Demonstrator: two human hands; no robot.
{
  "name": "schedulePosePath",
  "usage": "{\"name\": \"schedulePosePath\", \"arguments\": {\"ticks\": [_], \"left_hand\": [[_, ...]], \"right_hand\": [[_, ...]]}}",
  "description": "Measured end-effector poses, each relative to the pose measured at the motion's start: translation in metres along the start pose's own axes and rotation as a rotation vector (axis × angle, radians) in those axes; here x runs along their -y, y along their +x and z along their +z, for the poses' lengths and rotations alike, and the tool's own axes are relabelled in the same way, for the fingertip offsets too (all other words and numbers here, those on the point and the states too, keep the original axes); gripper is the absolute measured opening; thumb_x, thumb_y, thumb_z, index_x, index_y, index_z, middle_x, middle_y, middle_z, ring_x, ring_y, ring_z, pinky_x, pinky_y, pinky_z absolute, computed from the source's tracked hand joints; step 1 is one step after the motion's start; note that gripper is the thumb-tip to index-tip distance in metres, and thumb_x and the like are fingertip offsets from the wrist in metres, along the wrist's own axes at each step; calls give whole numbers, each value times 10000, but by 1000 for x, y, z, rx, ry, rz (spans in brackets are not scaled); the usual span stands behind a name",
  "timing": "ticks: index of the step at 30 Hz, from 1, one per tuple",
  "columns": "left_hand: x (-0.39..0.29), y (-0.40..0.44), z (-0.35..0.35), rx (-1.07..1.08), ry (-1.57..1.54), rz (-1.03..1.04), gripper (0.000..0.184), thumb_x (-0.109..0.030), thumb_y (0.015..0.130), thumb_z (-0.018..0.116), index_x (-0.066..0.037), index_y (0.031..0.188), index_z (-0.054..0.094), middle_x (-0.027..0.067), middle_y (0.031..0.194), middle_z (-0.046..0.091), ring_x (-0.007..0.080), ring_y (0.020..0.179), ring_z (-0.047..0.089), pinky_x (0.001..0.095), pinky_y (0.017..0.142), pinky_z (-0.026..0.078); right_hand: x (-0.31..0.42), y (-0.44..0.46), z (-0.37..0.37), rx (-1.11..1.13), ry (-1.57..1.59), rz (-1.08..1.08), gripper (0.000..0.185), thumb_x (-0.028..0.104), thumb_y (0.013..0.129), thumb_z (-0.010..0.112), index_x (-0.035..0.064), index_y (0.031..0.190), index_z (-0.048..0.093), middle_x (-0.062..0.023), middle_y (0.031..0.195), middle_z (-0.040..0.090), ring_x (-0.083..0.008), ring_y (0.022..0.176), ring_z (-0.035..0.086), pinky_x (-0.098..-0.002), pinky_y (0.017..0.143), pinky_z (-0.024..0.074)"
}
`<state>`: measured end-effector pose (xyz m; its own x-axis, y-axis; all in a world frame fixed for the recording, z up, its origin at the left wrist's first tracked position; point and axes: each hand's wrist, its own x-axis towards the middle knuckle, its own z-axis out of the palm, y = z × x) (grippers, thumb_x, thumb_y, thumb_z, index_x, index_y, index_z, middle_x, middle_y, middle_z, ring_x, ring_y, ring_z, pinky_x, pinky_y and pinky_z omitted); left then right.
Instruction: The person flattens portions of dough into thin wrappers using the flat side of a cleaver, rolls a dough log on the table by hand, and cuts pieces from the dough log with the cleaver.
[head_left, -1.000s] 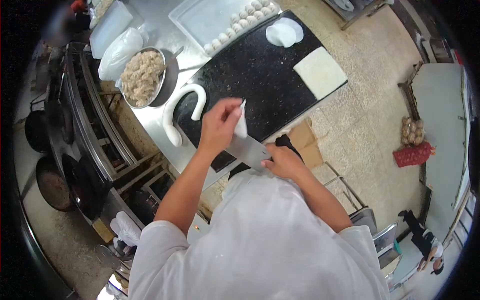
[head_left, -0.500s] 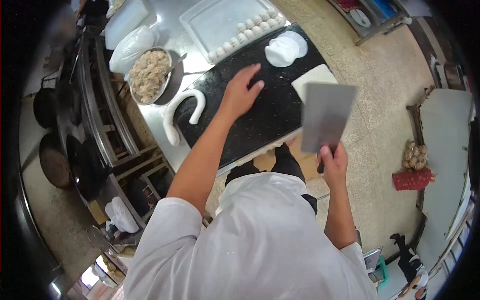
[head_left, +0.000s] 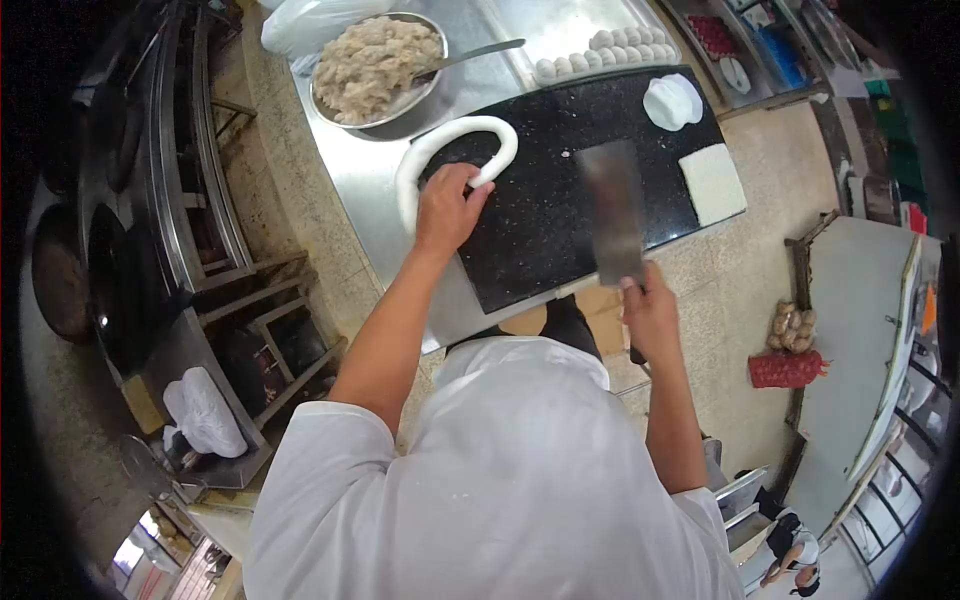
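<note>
My left hand (head_left: 447, 208) is closed on the end of a smooth white dough rope (head_left: 468, 125), which curves in a loop at the left edge of the black stone board (head_left: 545, 240). In my right hand (head_left: 652, 312) is a cleaver (head_left: 612, 205), gripped by its handle. Its broad blade, blurred by motion, is over the board's right part. Flat white dough rounds (head_left: 672, 102) lie overlapping at the board's far right. Below them a folded white cloth (head_left: 713, 185) rests at the board's corner.
A metal bowl (head_left: 438, 75) of pale minced filling, with a spoon handle sticking out, stands beyond the rope. Rows of dough balls (head_left: 610, 52) sit on a tray at the back. Woks (head_left: 65, 270) are to the left; a red net sack (head_left: 785, 370) lies right. Another person (head_left: 790, 550) is at lower right.
My left hand has gone from above the board to the dough rope and taken hold of its end. The cleaver has swung left over the board. The camera view has shifted.
</note>
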<state>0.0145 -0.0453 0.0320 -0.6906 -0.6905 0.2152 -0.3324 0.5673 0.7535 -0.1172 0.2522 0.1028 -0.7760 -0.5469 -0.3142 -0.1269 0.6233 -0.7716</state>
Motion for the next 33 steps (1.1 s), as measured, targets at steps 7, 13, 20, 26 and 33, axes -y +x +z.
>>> {"name": "schedulePosePath", "arguments": {"ticks": [7, 13, 20, 26, 33], "left_hand": [[20, -20, -33, 77, 148, 173, 259, -154, 817, 795, -46, 1017, 672, 139, 932, 670, 371, 861, 650, 466, 760, 528], [7, -10, -49, 104, -97, 37, 150, -168, 901, 696, -63, 1005, 674, 159, 937, 655, 393, 821, 643, 485, 752, 522], [-39, -45, -20, 807, 497, 256, 275, -394, 929, 685, -143, 1037, 723, 147, 1071, 658, 376, 1111, 606, 532, 915, 489], [-67, -24, 63, 729, 519, 709, 681, -661, 973, 454, -301, 1552, 443, 131, 1670, 266, 410, 1550, 170, 703, 1194, 101], [-74, -12, 91, 679, 514, 568, 670, -622, 986, 480, -289, 1564, 421, 123, 1684, 243, 391, 1560, 164, 655, 1220, 102]], "right_hand": [[91, -9, 88, 282, -722, -295, 126, 141, 979, 495, 71, 1085, 500, -216, 920, 655, -447, 821, 687, -541, 730, 547], [53, -23, 65, 293, -576, -221, 177, 118, 967, 535, 33, 1117, 495, -240, 962, 684, -464, 843, 678, -547, 772, 534], [-25, -86, -12, -18, 2, 54, 259, 233, 957, 693, -11, 1023, 636, -178, 766, 691, -331, 748, 707, -418, 666, 529], [-48, -27, -61, -486, 454, -48, 302, 280, 1033, 609, -19, 1015, 638, -41, 733, 619, -105, 609, 580, -270, 573, 465], [-82, 88, -43, -299, 900, 498, 208, 303, 1054, 550, 99, 1030, 516, -23, 692, 534, -129, 531, 529, -317, 509, 468]]}}
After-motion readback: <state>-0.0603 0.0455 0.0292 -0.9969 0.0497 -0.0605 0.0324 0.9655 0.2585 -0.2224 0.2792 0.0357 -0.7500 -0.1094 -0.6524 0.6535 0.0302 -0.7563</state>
